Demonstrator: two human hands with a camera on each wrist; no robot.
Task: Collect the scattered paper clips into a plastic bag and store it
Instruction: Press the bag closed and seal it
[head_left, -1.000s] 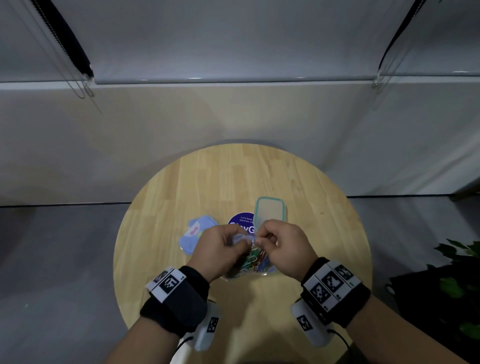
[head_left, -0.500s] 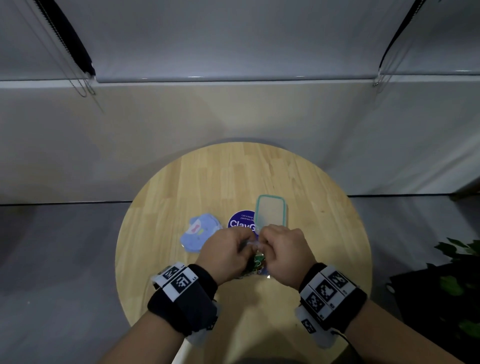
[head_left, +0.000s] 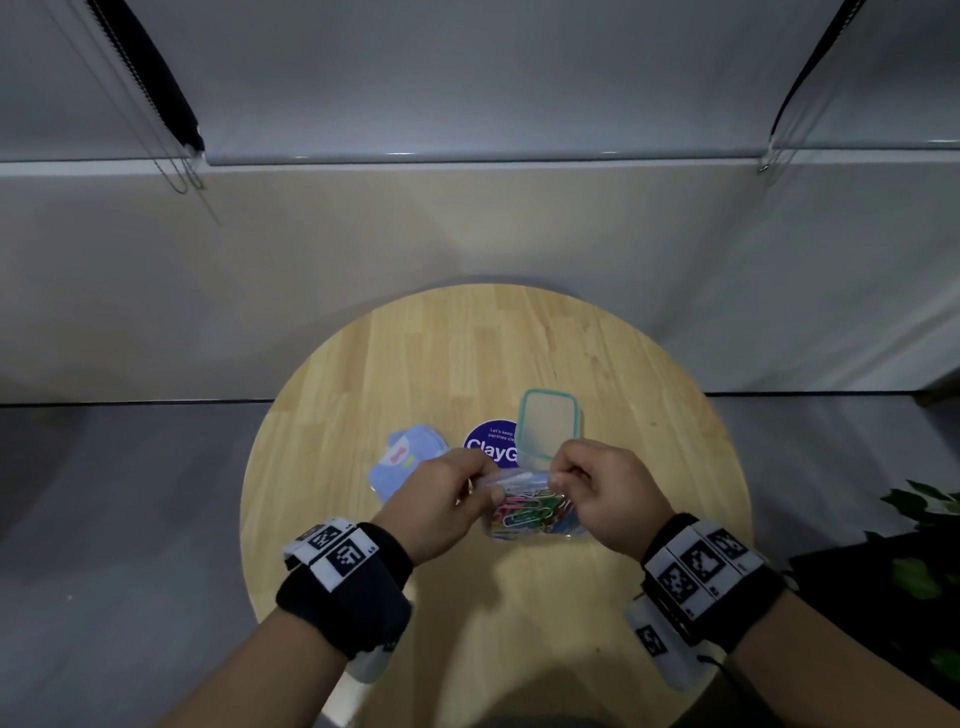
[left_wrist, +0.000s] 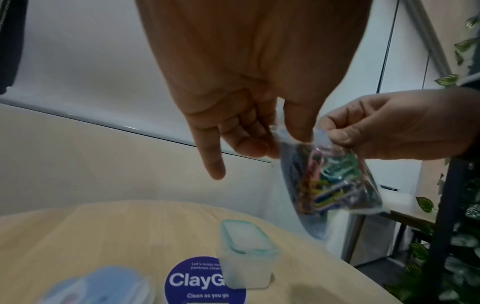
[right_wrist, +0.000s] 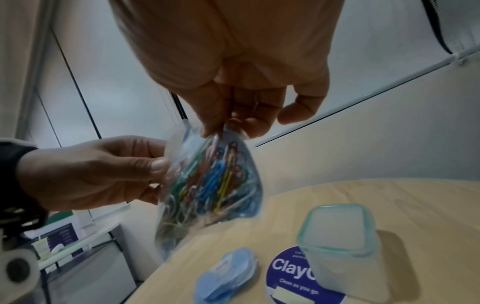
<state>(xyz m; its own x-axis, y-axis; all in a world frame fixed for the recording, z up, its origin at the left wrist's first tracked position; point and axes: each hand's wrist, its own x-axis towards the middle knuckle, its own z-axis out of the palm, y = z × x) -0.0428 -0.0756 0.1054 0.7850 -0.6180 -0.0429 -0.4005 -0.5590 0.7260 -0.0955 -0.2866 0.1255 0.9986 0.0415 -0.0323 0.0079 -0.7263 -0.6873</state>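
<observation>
A small clear plastic bag (head_left: 527, 512) (left_wrist: 335, 179) (right_wrist: 207, 185) full of coloured paper clips (right_wrist: 215, 176) hangs in the air above the round wooden table (head_left: 415, 364). My left hand (head_left: 447, 493) (left_wrist: 285, 131) pinches the bag's top left corner between thumb and fingers. My right hand (head_left: 592, 483) (right_wrist: 228, 127) pinches the top right corner. The bag's top edge is stretched between the two hands. No loose clips show on the table.
An open clear box with a teal rim (head_left: 548, 428) (right_wrist: 340, 242) stands just beyond the hands, on a round purple sticker (head_left: 491, 444). A small light-blue lid or pad (head_left: 408, 460) lies to its left. A leafy plant (head_left: 924, 540) stands at the right.
Both hands have moved apart along the bag's top edge, after being bunched together over it. The bag now hangs spread open to view, with the clips plainly visible.
</observation>
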